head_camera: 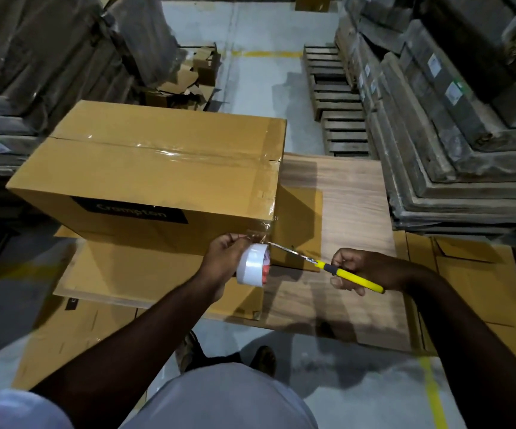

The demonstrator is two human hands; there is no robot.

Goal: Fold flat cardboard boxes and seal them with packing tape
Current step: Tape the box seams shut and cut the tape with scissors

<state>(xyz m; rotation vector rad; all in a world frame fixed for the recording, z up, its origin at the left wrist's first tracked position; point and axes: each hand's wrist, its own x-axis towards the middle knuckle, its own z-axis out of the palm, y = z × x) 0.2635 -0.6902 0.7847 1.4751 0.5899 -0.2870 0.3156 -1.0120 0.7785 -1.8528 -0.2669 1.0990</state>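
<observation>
Nearest the viewer, the right hand (363,269) is closed around the yellow handle of a utility knife (348,274), whose thin blade points leftward to the tape strand. Just left of it, the left hand (224,258) grips the roll of packing tape (253,269), with the fingers pinching the clear strand where it leaves the roll. The strand runs from the roll up to the near right corner of the assembled cardboard box (157,168), directly beyond the left hand. The roll is judged light and rigid, best held by its rim or core. The tape itself is thin, sticky and prone to curl, so it should be kept taut while cut. The blade is sharp and lies close to the left fingers. The box is closed, its top seam already covered with glossy tape, so its contents cannot be seen. It is probably empty and light, stiff at the edges and yielding on the panels. It rests on flat cardboard sheets (120,274) beneath both hands. Farther off stand wooden pallets (337,97) and wrapped stacks of flat cardboard (455,97).
</observation>
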